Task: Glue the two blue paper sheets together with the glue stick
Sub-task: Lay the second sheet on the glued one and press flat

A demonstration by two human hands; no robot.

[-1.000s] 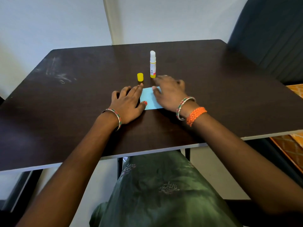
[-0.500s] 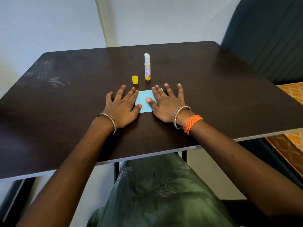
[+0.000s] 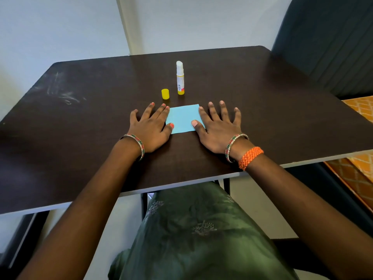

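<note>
Blue paper (image 3: 183, 118): flat matte rectangle, mid-table near you. Your left hand (image 3: 150, 128) and right hand (image 3: 218, 129) lie flat, fingers spread, gripping nothing, thumbs touching its side edges. Beyond it, uncapped glue stick (image 3: 180, 77) upright; yellow cap (image 3: 165, 94) beside. Dark scuffed tabletop (image 3: 80, 122); pale wall (image 3: 60, 27) behind.

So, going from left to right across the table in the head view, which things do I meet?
Left hand → yellow cap → glue stick → right hand.
</note>
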